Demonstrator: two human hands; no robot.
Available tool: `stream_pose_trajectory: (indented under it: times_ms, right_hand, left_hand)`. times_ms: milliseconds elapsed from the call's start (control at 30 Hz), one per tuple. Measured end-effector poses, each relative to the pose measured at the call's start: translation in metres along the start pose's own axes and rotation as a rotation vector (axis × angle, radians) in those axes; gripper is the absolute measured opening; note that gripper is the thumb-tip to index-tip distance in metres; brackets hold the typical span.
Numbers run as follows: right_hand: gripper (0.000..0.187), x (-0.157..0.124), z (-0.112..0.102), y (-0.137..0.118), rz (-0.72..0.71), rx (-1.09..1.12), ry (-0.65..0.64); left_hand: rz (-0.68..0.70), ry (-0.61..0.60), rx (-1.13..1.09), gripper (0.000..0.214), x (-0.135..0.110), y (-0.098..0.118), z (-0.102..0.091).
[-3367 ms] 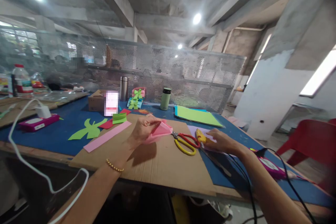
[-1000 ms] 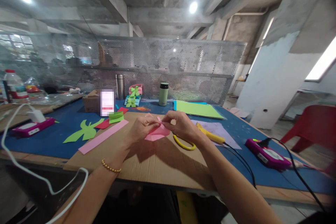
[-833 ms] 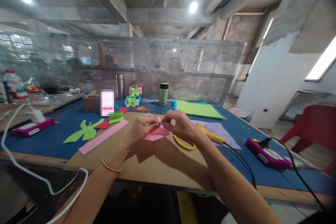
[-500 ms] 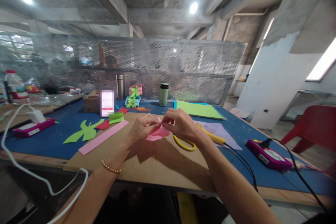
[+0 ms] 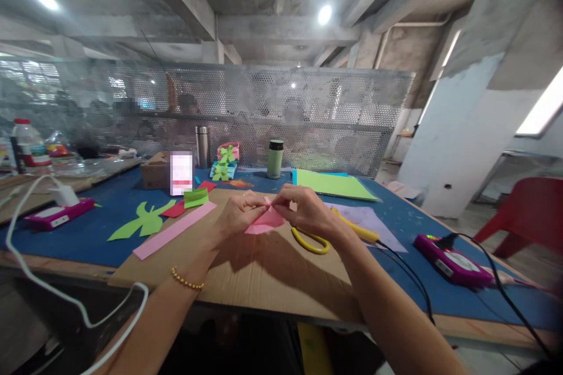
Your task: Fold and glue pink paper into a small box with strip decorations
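Observation:
My left hand and my right hand meet over a sheet of cardboard and both pinch a folded pink paper piece at its top edge. The paper's lower part rests near the cardboard. Just right of my right hand lie scissors with a yellow handle, partly hidden by my wrist. A yellow glue gun lies beyond them on a pale purple sheet.
A pink paper strip, a green cut-out, red and green scraps, a green flask, a steel flask, green sheets, two magenta devices with cables, a red chair, a mesh screen behind.
Since 3.4 s ago my right hand left the glue gun and joined my left on the pink paper. Over the last second both hands barely move, pinching its top.

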State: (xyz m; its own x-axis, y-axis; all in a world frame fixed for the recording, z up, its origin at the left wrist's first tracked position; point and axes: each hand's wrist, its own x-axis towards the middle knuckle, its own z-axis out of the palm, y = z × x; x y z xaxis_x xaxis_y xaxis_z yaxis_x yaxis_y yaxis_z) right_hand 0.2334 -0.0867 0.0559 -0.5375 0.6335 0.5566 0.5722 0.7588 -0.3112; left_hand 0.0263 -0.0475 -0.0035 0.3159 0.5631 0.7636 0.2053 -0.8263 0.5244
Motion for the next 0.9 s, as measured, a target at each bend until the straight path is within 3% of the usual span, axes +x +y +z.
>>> stream_pose_trajectory:
  times_ms: [300,900]
  right_hand:
    - [0.015,0.004,0.003,-0.001,-0.06,-0.071,0.021]
    - [0.014,0.003,0.001,-0.003,-0.03,-0.06,-0.004]
  left_hand:
    - [0.028,-0.025,0.01,0.023,0.001,0.008,0.0]
    - [0.069,-0.076,0.022,0.018,0.0,0.011,0.001]
